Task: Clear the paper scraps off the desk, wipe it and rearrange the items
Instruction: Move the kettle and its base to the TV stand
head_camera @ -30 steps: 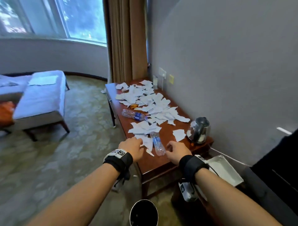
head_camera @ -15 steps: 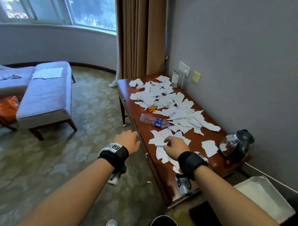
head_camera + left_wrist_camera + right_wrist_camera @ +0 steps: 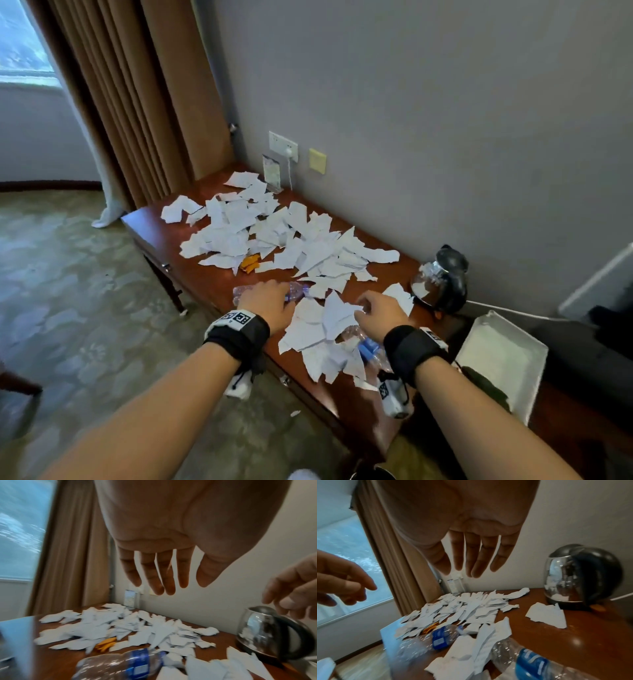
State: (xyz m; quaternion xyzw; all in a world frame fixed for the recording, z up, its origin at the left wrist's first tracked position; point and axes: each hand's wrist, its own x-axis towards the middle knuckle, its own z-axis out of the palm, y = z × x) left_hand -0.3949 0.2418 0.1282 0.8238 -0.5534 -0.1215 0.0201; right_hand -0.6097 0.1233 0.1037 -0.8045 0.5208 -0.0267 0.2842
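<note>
Torn white paper scraps (image 3: 308, 250) cover most of the reddish-brown desk (image 3: 394, 274), with a nearer heap (image 3: 318, 325) between my hands. My left hand (image 3: 274, 298) hovers over a clear plastic bottle (image 3: 298, 291) lying on its side, fingers (image 3: 159, 582) straight and spread, holding nothing. My right hand (image 3: 376, 310) hangs above the scraps near the kettle, fingers (image 3: 471, 568) extended and empty. A second bottle (image 3: 368, 346) with a blue label lies half under scraps beneath my right wrist. Both bottles (image 3: 436, 639) (image 3: 530, 662) show in the right wrist view.
A steel kettle (image 3: 442, 281) with a black handle stands at the desk's right end by the wall. Among the scraps lies a small orange item (image 3: 250, 263). A card stand (image 3: 272, 171) leans at the back. A white tray (image 3: 500, 359) sits right of the desk. Curtain and carpet lie to the left.
The view has closed in on the desk. My left hand has moved from beside the desk edge to above the far bottle. My right hand has come off the scraps and shifted right.
</note>
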